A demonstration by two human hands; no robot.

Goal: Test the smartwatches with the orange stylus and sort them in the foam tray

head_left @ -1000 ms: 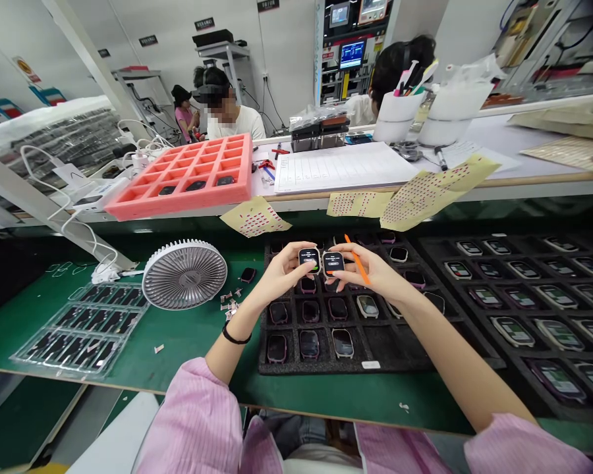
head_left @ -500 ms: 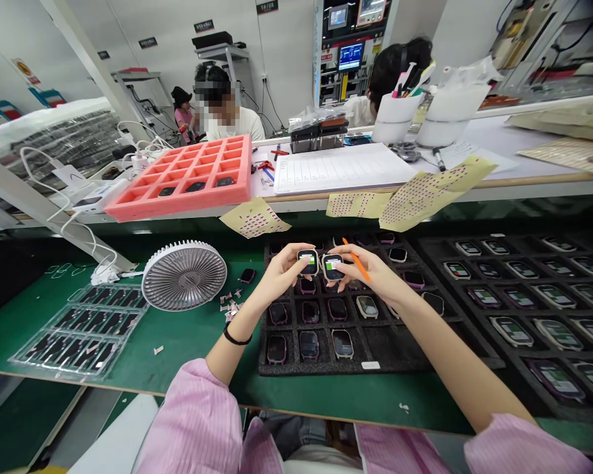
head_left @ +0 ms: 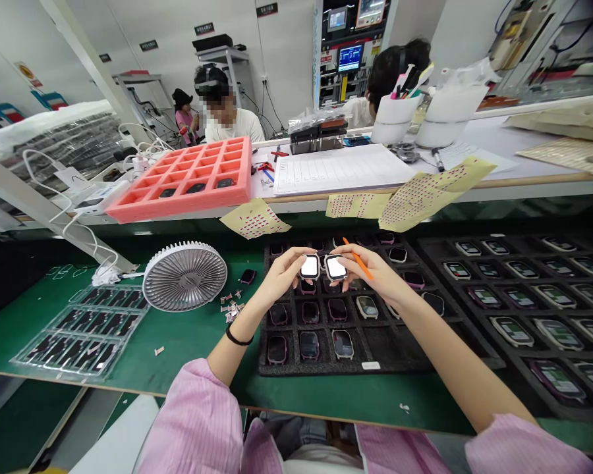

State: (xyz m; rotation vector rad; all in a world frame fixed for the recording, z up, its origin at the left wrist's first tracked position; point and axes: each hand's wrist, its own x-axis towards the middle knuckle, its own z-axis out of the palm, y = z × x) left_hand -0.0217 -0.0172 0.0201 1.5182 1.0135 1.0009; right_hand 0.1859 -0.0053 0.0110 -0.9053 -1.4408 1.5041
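Note:
My left hand is closed around a smartwatch body without a strap, its screen lit plain white. A second smartwatch body, pale-framed and also glowing white, is gripped by my right hand. The two watches are held side by side, faces up toward me. An orange pen-like stick is tucked in my right hand as well, pointing up and left. Both hands are above a black foam tray with more watch bodies in its slots, such as a dark one at the front left.
A second foam tray full of watches lies on the right. On the left are a fan, a clear plastic tray and small loose pieces. A pink foam tray rests on the shelf. People sit beyond it.
Both held watch screens have gone from a green-and-white picture to plain white. My hands and the watches have shifted very slightly right and down.

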